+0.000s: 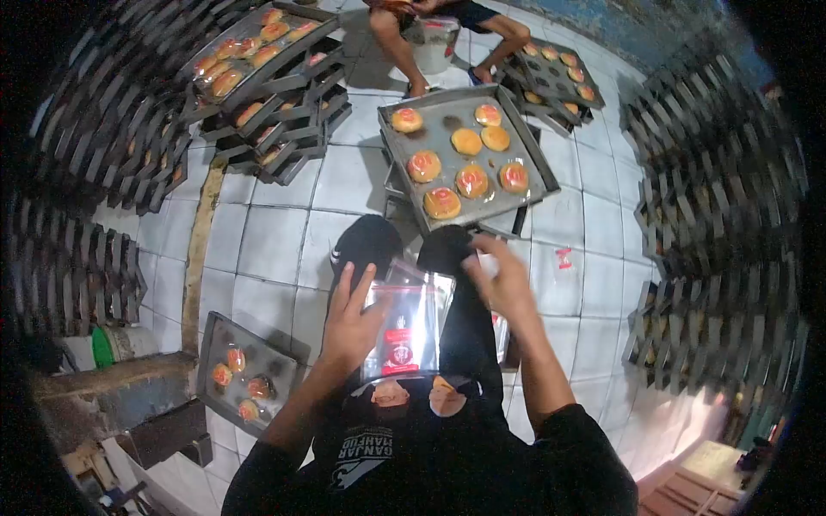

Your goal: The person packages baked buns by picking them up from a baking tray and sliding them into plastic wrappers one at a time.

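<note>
A stack of clear plastic bags (pixel 403 331) with red printing lies across my lap. My left hand (pixel 351 322) rests at the left edge of the bags, its fingers stretched out and apart. To the right of the stack, my right hand (pixel 506 279) is raised over my right knee, slightly blurred, with fingers loosely bent and apart and nothing visible in them. In front of my knees a metal tray (pixel 447 107) holds several round buns (pixel 471 181). Most of them look wrapped in clear plastic with red print, while a bun (pixel 466 142) near the middle looks bare.
Another tray (pixel 292 340) with several wrapped buns sits at my left. Stacked trays of buns (pixel 249 56) stand at back left, and more trays (pixel 559 73) at back right. Tall tray stacks (pixel 688 189) line both sides. Another person (pixel 396 47) sits opposite. A red-printed scrap (pixel 564 258) lies on the tiles.
</note>
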Demonstrator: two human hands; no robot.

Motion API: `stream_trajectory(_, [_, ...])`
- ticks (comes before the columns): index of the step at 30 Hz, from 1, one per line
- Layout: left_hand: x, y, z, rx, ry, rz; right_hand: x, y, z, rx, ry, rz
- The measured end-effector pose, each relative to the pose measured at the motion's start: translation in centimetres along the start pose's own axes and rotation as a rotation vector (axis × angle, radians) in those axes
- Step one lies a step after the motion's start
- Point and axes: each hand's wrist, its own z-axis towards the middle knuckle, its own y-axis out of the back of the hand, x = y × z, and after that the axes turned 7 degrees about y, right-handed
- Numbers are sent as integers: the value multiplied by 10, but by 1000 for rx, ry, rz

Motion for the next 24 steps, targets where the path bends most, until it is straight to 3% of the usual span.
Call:
stream_trajectory(3, [8, -2, -1, -59, -235, -17, 32, -31, -28, 122, 323, -172])
stream_trajectory(6, [-5, 3, 2, -61, -84, 12, 44, -25, -31, 77, 196, -179])
stream_trajectory(8, [0, 2, 7, -75, -107, 27, 48, -15, -29, 33, 165, -189])
stream_trajectory(11, [18, -5, 1, 1, -314, 48, 65, 2, -29, 179, 202, -135])
stream_trajectory(14, [3, 19, -8, 119, -367, 32, 72, 3, -34, 226, 265, -151])
stream_trajectory(16, [-20, 30, -6, 249, 28, -218, 65, 0, -34, 203, 371, 6])
stream_trajectory(17, [-22, 31, -3, 303, 210, -333, 64, -1, -32, 206, 309, 70])
stream_trajectory(20, [-11, 30, -3, 434, 495, -530, 62, 1, -24, 193, 210, 161])
stream_trajectory(21, [-10, 33, -1, 502, 558, -538, 61, -5, -24, 109, 58, 356])
stream_trajectory(22, [-21, 36, 5, 452, 896, -855, 61, -16, -22, 24, -91, 548])
stream_trajectory(23, [-21, 35, 6, 413, 880, -891, 58, -28, -20, -59, -234, 739])
stream_trajectory(24, [-18, 32, 5, 367, 864, -924, 49, -45, -22, -92, -239, 802])
